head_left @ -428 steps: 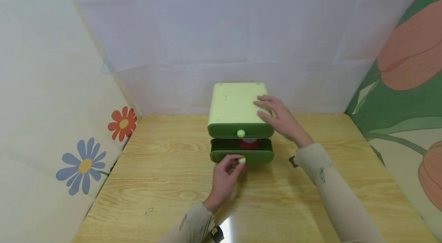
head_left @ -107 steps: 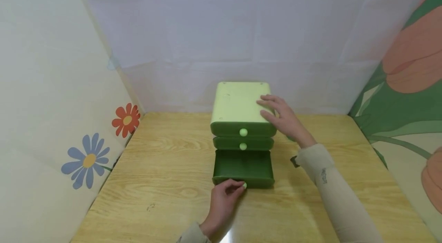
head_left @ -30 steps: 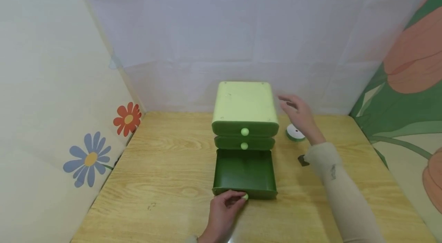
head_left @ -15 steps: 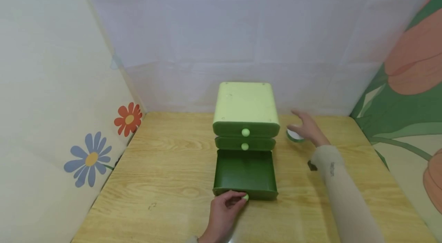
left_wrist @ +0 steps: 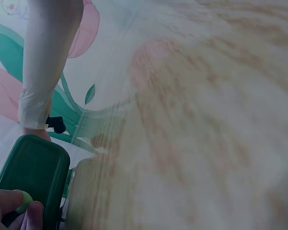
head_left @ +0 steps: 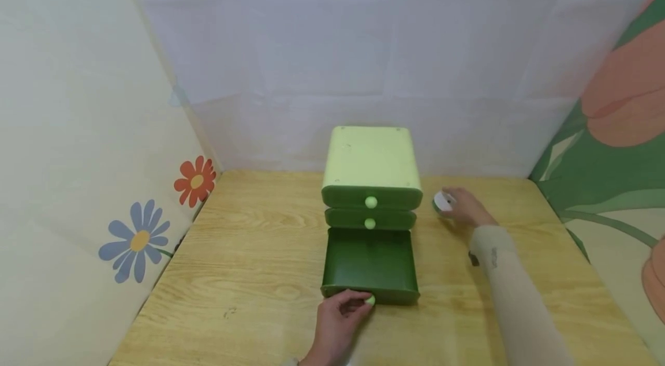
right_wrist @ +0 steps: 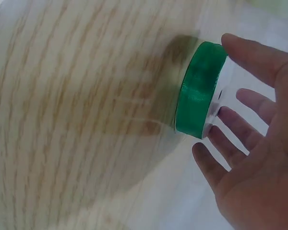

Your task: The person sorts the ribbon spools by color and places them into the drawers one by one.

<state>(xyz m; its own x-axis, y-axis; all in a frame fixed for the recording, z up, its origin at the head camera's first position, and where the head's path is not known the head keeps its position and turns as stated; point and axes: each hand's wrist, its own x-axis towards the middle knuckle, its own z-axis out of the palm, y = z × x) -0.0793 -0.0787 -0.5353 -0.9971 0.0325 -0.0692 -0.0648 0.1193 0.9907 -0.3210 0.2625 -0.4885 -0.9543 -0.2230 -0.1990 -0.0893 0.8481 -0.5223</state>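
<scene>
A light-green drawer cabinet [head_left: 371,152] with dark-green drawers stands on the wooden table. Its bottom drawer [head_left: 370,256] is pulled far out and holds nothing I can see. At that drawer's front, my left hand [head_left: 336,320] pinches the round light-green knob [head_left: 370,300]; the left wrist view shows thumb and finger on the knob [left_wrist: 24,202]. Right of the cabinet, my right hand [head_left: 467,207] is at a green ribbon spool [right_wrist: 200,91] with white side faces. Its thumb [right_wrist: 254,55] meets the spool's rim, and the fingers are spread, fairly straight, by the white face.
The middle drawer [head_left: 353,219] is out a little, and the top drawer [head_left: 343,197] is in. A white sheet [head_left: 291,54] hangs behind the table. Flower-patterned panels stand left [head_left: 62,141] and right [head_left: 623,181].
The middle drawer has gone mostly in and the bottom drawer has come out with my left hand on its knob. My right hand has left the cabinet top and lowered to the ribbon spool.
</scene>
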